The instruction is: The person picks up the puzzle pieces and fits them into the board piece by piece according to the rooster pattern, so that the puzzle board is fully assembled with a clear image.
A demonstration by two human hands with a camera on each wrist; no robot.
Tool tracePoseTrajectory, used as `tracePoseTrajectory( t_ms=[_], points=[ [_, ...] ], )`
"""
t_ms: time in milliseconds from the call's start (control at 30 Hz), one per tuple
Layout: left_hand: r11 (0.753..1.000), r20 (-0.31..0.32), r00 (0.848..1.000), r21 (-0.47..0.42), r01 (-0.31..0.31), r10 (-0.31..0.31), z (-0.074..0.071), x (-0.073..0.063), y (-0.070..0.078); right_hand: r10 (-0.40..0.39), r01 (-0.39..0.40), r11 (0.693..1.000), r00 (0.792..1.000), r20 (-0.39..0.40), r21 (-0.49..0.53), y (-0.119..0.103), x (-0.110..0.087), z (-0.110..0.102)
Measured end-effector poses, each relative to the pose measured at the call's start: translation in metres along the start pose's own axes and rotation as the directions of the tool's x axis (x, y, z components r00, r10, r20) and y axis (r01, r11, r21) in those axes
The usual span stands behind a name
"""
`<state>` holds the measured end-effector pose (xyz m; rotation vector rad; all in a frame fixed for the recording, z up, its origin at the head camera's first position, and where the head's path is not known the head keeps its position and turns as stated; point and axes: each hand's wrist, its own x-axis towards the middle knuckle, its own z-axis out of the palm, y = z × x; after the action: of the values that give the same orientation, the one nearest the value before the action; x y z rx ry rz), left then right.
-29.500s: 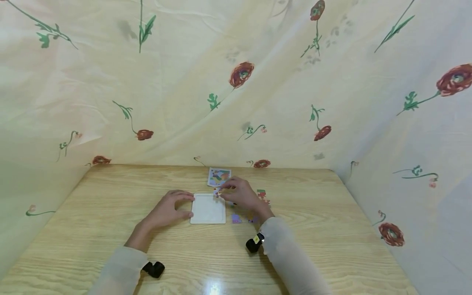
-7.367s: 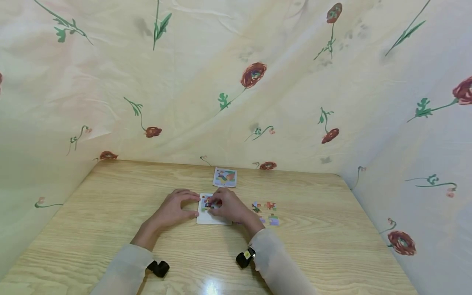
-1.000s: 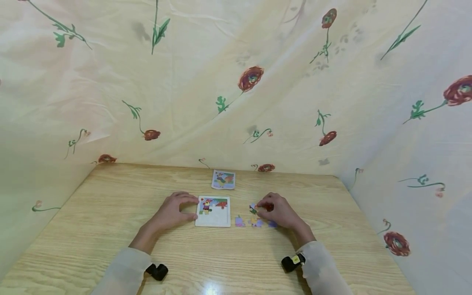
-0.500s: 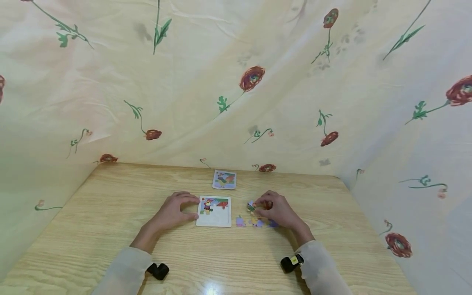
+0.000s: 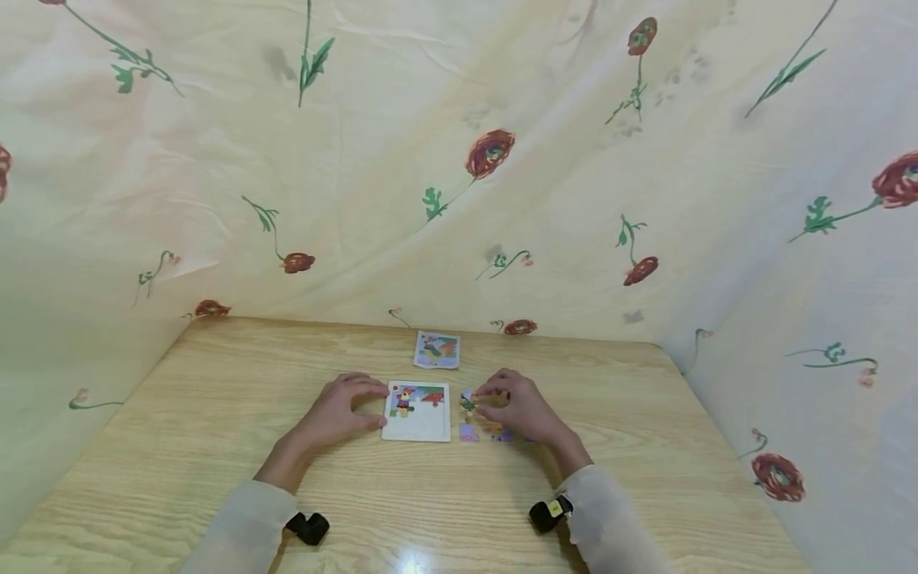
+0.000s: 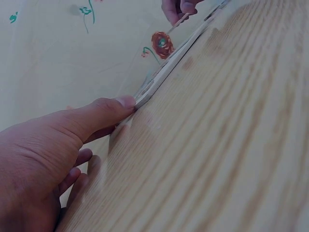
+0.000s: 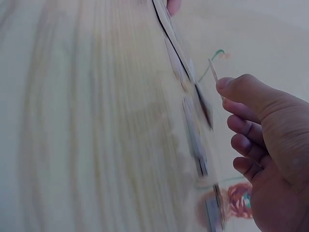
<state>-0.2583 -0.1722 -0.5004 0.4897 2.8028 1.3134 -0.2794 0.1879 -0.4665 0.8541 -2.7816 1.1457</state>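
Observation:
My left hand (image 5: 335, 413) holds the left edge of a white puzzle tray (image 5: 443, 422), thumb and forefinger spread along it. In the left wrist view the thumb presses the corner of the tray (image 6: 161, 79). Fitted pieces (image 5: 417, 396) fill the tray's upper rows, showing a figure and red and green patches; its lower part is bare white. My right hand (image 5: 518, 406), to the right of the tray, pinches a multicoloured puzzle piece (image 5: 468, 401) between thumb and forefinger. The right wrist view shows this piece (image 7: 214, 71) edge-on, raised above the table.
Loose puzzle pieces, among them a purple one (image 5: 468, 432) and a yellow-purple one (image 5: 496, 432), lie right of the tray, partly hidden under the right hand. A picture card (image 5: 437, 351) lies behind the tray. Flowered cloth (image 5: 373, 175) hangs around the wooden table (image 5: 402, 498).
My right hand has lifted the multicoloured piece and moved left with it toward the tray. The left hand stays at the tray's edge. Over the longer span, pieces have filled the tray's upper part.

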Motion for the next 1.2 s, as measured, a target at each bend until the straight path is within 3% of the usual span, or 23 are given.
tracePoseTrajectory(
  t_ms=[500, 1200],
  points=[
    [1.0, 0.002, 1.0, 0.001, -0.005, 0.005, -0.001, 0.0, 0.0, -0.022, 0.022, 1.0, 0.999, 0.031, -0.011, -0.027, 0.02, 0.032],
    [1.0, 0.001, 1.0, 0.016, -0.014, 0.014, 0.0, -0.001, 0.0, -0.035, 0.034, 0.999, 0.998, 0.049, 0.009, -0.038, 0.033, 0.056]
  ],
)
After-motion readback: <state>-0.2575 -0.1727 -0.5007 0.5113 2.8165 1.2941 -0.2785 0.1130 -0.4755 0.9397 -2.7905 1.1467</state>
